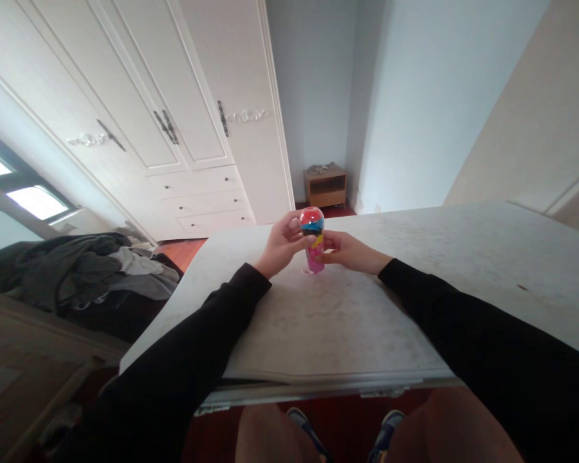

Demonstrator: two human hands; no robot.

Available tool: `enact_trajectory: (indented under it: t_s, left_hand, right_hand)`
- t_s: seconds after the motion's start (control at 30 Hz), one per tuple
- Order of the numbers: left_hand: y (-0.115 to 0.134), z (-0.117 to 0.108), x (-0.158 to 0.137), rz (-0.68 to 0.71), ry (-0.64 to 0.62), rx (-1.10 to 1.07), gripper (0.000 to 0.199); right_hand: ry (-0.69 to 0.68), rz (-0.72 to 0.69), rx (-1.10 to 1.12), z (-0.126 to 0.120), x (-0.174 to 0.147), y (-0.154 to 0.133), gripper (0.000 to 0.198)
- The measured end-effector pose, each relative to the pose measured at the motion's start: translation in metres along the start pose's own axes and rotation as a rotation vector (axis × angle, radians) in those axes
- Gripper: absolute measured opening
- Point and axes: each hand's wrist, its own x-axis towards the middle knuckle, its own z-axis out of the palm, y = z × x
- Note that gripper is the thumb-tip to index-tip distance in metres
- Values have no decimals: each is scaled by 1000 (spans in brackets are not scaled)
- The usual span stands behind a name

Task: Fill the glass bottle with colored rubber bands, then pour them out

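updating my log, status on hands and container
Left hand, right hand both gripping container. Container roughly upright, table contact unclear. Nothing seen blocking either hand.

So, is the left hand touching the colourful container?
Touching: in the head view, the left hand curls around the colourful container, thumb across its front.

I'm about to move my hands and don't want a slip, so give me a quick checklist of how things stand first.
1. Left hand on the colorful container: ok, it grips the upper left side.
2. Right hand on it as well: ok, it holds the lower right side.
3. Container upright: ok, roughly, with its red domed top uppermost.
4. Base resting on the table: cannot tell, contact is unclear at this size.
5. Top firmly closed: cannot tell, too small to see.
6. Black sleeves away from the container: ok, both end near the wrists.
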Motion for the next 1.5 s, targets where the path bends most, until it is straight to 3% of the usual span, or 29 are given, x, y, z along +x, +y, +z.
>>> enact_trajectory:
  t_s: [0.2, 0.3, 0.4, 0.43, 0.57, 0.67, 0.8, 0.9, 1.03, 1.17, 1.3, 1.43, 1.5]
  left_hand:
    - [2, 4, -2, -13, -61, 34, 57]
    - [2, 4, 1, -1, -11, 28, 44]
    - [1, 5, 1, -28, 36, -25, 42]
    - [1, 6, 1, -46, 36, -38, 43]
    - [3, 13, -1, -76, 6, -85, 47]
    - [4, 16, -1, -26, -4, -98, 45]
    - [5, 15, -2, 1, -16, -79, 43]
    - [8, 15, -4, -14, -24, -46, 43]
    - [11, 16, -5, -23, -41, -24, 42]
    - [10, 17, -6, -54, -55, -14, 44]
    - [7, 15, -5, -47, -26, 8, 41]
    - [7, 14, -3, -57, -23, -55, 44]
    - [7, 13, -2, -96, 47, -155, 48]
  right_hand:
    - [149, -84, -89, 5, 1, -2, 53]
    - [321, -144, -208, 3, -2, -8, 68]
    - [503, -315, -366, -2, -7, -19, 85]
    - [493, -381, -442, -4, -9, -24, 84]
    - [226, -525, -670, -9, -14, -39, 62]
    - [287, -546, -690, -10, -15, -43, 70]
    - [162, -559, -735, -12, -17, -44, 68]
    - [302, -581, -705, -13, -18, -46, 70]
    - [141, -565, -779, -13, -20, -49, 66]
    - [308, -615, -771, -10, -19, -50, 74]
    - [110, -594, -782, -8, -17, -49, 63]
    - [301, -528, -675, -7, -17, -47, 66]
    - [372, -466, -629, -7, -18, -44, 65]
